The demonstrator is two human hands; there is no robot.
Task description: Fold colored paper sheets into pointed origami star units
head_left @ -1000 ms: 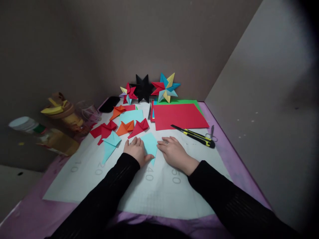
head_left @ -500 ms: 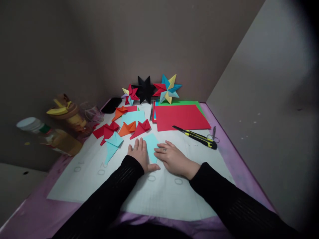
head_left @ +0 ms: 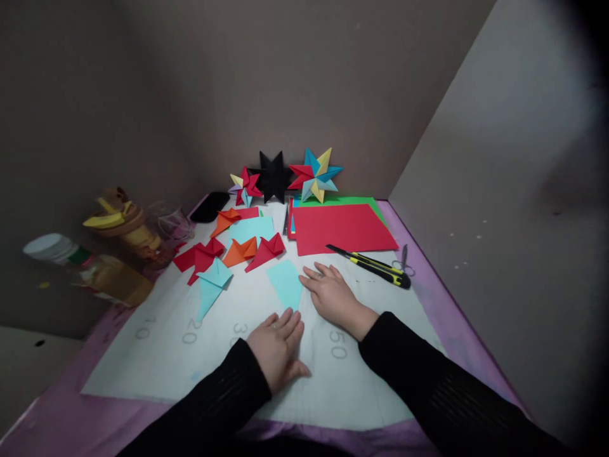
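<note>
A light blue piece of paper (head_left: 285, 283), narrowing toward me, lies flat on the white sheet (head_left: 361, 387). My left hand (head_left: 280, 346) rests at its near tip, fingers stretched out and thumb apart. Along its right edge lies my right hand (head_left: 330, 293), palm down with the fingers extended. To the left are folded paper pieces: a light blue one (head_left: 213, 284), a red one (head_left: 266, 251), an orange one (head_left: 240, 251) and another red one (head_left: 208, 255). Printed numbers run across the white sheet.
A box cutter (head_left: 371, 265) and small scissors (head_left: 404, 261) lie at right, by a red paper stack (head_left: 345, 228). Paper stars, one black (head_left: 273, 176) and one multicoloured (head_left: 316, 176), lean on the back wall. A phone (head_left: 210, 207) and a bottle (head_left: 109, 276) are at left.
My left hand has slid toward me from the paper's left side to its near tip, uncovering more of it. My right hand has shifted slightly, and the view has tilted a little.
</note>
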